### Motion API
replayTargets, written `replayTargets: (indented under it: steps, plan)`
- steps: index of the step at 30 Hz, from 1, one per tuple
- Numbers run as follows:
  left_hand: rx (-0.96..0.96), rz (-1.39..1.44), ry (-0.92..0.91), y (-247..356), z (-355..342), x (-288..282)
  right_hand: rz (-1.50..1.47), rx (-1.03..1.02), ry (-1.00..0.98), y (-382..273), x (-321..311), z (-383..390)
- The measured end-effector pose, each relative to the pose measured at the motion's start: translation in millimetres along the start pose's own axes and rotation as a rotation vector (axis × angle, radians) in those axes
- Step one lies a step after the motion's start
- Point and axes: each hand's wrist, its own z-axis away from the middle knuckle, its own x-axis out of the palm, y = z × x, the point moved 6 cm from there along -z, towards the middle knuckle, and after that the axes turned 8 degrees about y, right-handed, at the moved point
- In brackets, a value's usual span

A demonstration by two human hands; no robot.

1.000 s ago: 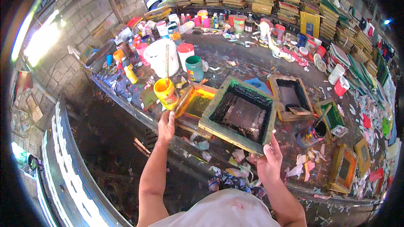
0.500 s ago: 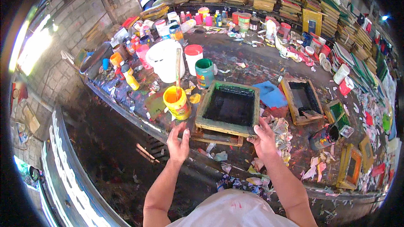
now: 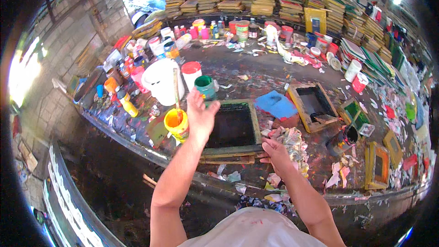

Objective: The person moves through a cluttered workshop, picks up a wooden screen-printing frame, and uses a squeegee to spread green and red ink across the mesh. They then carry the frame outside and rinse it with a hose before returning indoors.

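Note:
My left hand (image 3: pixel 201 112) is raised in front of the green tub (image 3: pixel 206 93), fingers apart and holding nothing; whether it touches the tub is unclear. My right hand (image 3: pixel 274 154) grips the right edge of a dark-inked wooden screen frame (image 3: pixel 257 133), which lies on another frame (image 3: pixel 233 160) at the table's near side. Just left of them stands a yellow bucket (image 3: pixel 176 131) with a stick (image 3: pixel 175 91) in it; behind it are a large white bucket (image 3: pixel 157 82) and a red-topped white tub (image 3: pixel 189 77). A blue sheet (image 3: pixel 276 103) lies beside the dark frame.
Other frames (image 3: pixel 295 96), a dark ink can (image 3: pixel 338 142) and paper scraps (image 3: pixel 295 139) cover the right side of the worktable (image 3: pixel 315 75). Bottles (image 3: pixel 128 107) crowd the left. Stacks of screens (image 3: pixel 263 2) line the back; a metal rail (image 3: pixel 68 187) runs at the left.
The dark frame, held in both hands earlier, now sits lower on the other frame. My left hand has left it and risen forward toward the green tub.

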Motion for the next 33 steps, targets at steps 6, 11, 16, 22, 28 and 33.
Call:
replayTargets:
  steps: [6,11,16,22,28,33]
  plan:
    - [-0.094,-0.362,0.345,-74,-115,1,0.148,-0.210,0.271,-11,-61,50]
    - [-0.033,-0.940,0.364,-117,-164,2,0.204,-0.468,0.600,-9,-145,148]
    - [0.073,-1.236,0.260,-126,-168,26,-0.018,-0.541,1.016,43,-245,279]
    - [0.183,-1.166,0.246,-112,-160,42,-0.067,-0.533,1.247,68,-282,357]
    - [0.435,-0.732,0.181,-67,-141,73,-0.036,-0.538,1.362,59,-287,360]
    - [0.557,-0.510,0.100,0,-99,112,0.070,-0.579,1.143,45,-311,350]
